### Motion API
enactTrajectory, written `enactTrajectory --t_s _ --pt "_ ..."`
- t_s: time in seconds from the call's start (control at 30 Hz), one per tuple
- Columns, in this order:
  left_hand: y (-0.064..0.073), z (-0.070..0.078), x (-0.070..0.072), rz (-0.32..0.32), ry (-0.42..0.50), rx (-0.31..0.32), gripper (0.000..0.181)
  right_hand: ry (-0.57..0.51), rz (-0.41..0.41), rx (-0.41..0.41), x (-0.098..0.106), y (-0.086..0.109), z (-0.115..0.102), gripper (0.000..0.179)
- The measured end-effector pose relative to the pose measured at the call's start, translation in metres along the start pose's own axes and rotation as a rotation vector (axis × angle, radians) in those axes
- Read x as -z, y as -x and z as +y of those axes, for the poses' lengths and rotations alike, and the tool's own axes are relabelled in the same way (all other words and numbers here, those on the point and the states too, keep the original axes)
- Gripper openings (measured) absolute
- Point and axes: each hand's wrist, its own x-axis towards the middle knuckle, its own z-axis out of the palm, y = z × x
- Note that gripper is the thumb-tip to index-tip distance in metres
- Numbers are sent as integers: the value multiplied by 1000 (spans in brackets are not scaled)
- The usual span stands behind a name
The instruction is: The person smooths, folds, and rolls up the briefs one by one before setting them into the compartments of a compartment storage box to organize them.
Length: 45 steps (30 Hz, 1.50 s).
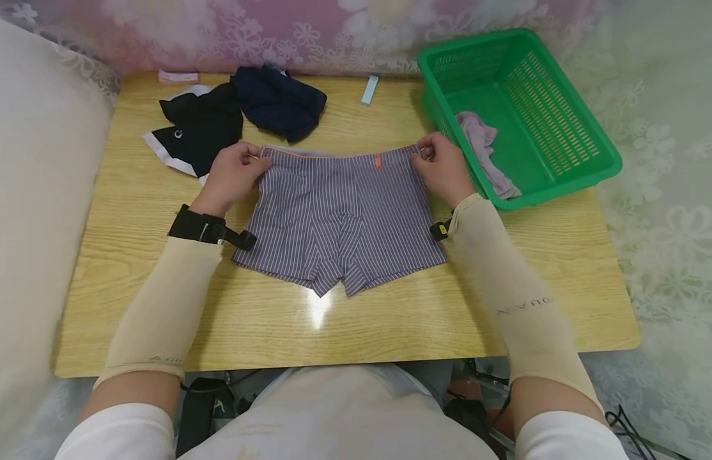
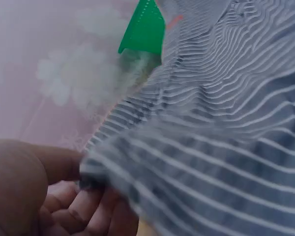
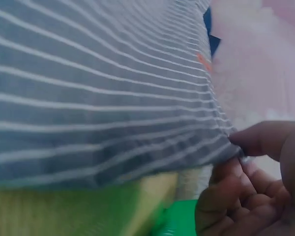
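Observation:
Grey boxer shorts (image 1: 339, 217) with white stripes, an orange waistband edge and a small orange tag are spread out over the wooden table, waistband away from the body. At the waistband's left corner my left hand (image 1: 234, 176) pinches the cloth between thumb and fingers. My right hand (image 1: 445, 167) pinches the opposite corner, close beside the basket. The left wrist view shows the striped cloth (image 2: 206, 113) folding away from the thumb. In the right wrist view the cloth's side edge runs from the pinching fingertips (image 3: 226, 169) above the tabletop.
A green plastic basket (image 1: 586, 137) at the back right holds a pinkish-mauve cloth (image 1: 484, 150). Black-and-white clothing (image 1: 209, 124) and a navy garment (image 1: 281, 102) lie at the back left. A pale blue strip (image 1: 369, 90) and a pink strip (image 1: 178, 77) lie along the back edge.

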Motion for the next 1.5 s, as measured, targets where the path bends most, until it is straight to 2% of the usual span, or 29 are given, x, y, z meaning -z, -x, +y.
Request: enactTrajectory --t_s 0.1,0.27,0.43,0.53,0.67,0.8,0.9,1.03,1.17,1.23,1.37,1.5 --pt "-7 0 -4 17 -30 37 35 -6 14 -39 -6 -5 4 34" --pt "-16 1 -8 34 -16 91 39 -63 85 -92 -11 -11 12 30" --pt "-21 -8 -10 45 -68 127 37 -128 133 -125 -15 -16 17 26" --pt "-20 -13 -12 51 -86 128 35 -141 120 -126 -17 -17 18 26" --pt "-16 -15 -12 61 -80 99 37 -116 54 -118 -17 -15 17 33" --pt "-6 -14 -10 67 -92 52 40 -35 2 -68 -18 -9 16 41" --pt "5 -10 -9 44 -120 9 42 58 -15 -9 -20 -1 14 44" --pt "20 -1 -11 4 -195 -59 44 163 4 49 -24 11 4 45" --pt "34 6 -12 -19 -271 -127 47 180 75 73 -27 22 -9 45" --pt "41 8 -11 -37 -300 -164 48 176 85 81 -29 28 -15 45" --pt "56 11 -7 -64 -351 -209 50 178 47 127 -37 44 -26 46" --pt "71 11 -3 -76 -398 -213 51 175 7 210 -48 59 -39 44"
